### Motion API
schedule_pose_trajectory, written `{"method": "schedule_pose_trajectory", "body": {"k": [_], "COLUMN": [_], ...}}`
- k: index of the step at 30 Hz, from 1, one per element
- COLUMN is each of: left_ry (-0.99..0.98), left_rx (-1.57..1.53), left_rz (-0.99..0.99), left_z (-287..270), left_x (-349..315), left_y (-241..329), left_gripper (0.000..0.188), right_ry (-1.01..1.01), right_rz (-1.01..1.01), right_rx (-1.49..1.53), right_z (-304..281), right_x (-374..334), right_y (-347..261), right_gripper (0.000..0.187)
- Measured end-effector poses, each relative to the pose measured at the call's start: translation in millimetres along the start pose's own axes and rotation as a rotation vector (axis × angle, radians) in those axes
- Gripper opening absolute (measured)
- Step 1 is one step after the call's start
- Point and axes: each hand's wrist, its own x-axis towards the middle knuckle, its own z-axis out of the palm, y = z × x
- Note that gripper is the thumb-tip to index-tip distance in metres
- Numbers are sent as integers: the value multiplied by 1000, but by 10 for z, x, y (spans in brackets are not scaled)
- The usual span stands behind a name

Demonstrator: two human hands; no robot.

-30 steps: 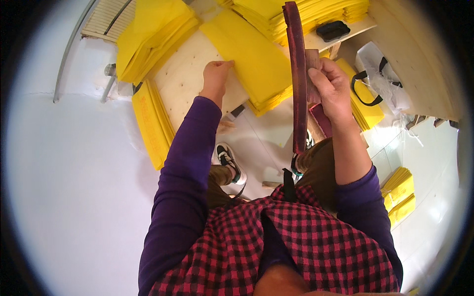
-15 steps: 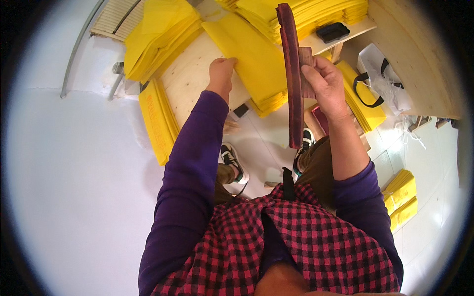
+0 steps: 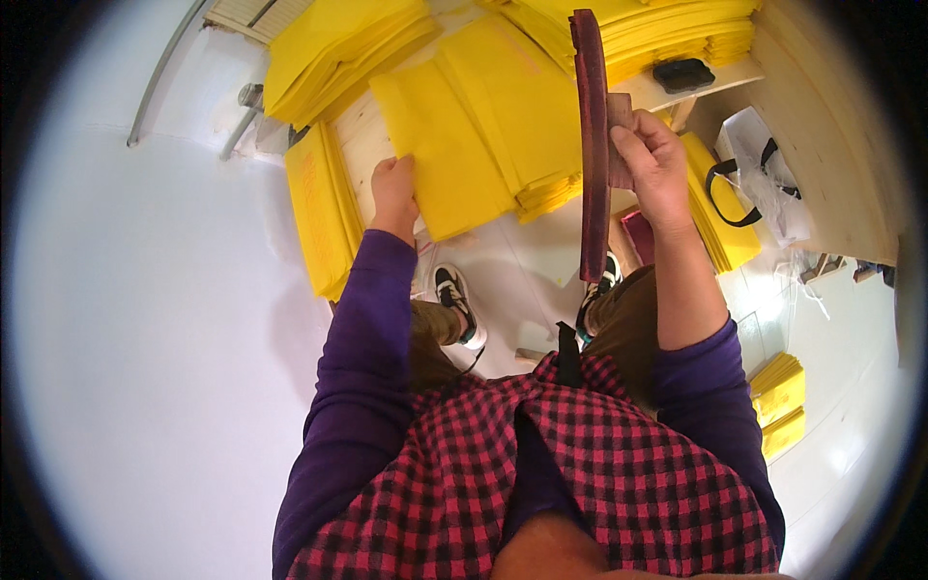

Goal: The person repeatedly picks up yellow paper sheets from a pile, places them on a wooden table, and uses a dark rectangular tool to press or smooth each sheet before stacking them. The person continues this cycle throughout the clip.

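My left hand (image 3: 393,196) is closed on the left edge of a flat yellow bag (image 3: 443,150). That bag lies over a pale wooden board and overlaps the left side of a stack of yellow bags (image 3: 522,106). In my right hand (image 3: 660,169) is a long, narrow wooden stamp (image 3: 593,155), stained dark red and slightly curved. My fingers and thumb wrap its short wooden handle (image 3: 620,145). The stamp is held up over the right edge of the stack; from above I cannot tell how high.
More yellow bags (image 3: 338,58) are piled at the far left, with a folded bundle (image 3: 322,213) beside the board. A red pad (image 3: 637,238) lies below my right hand. A black tray (image 3: 683,75) sits on the shelf at the far right, near a white bag (image 3: 759,164).
My left hand has moved left and nearer, drawing a yellow bag off the stack across the board. My right hand still holds the stamp, now slightly farther right in view.
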Motion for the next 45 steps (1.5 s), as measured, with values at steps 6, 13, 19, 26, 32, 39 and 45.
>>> {"method": "schedule_pose_trajectory", "body": {"k": [6,13,19,26,32,39,45], "left_ry": [69,68,15,134,132,-3,-28], "left_rx": [-17,32,-35,-38,512,963,1088], "left_rz": [-41,-111,-99,-78,362,610,678], "left_z": [-492,-604,-606,-614,-800,-666,-591], "left_x": [46,229,244,-165,-596,-981,-1081], "left_y": [-117,-165,-124,-99,-365,-505,-544], "left_gripper": [12,14,15,34,49,63,69], "right_ry": [-4,-62,-58,-101,-144,-193,-210], "right_rz": [59,2,52,2,31,-5,-31], "right_rx": [-8,-115,23,-90,-264,-329,-370], "right_z": [96,104,157,254,435,919,1159], "right_x": [-41,11,-11,32,-43,-89,-89], "right_y": [-10,55,49,186,278,242,197], "right_gripper": [13,13,11,10,9,11,12]}}
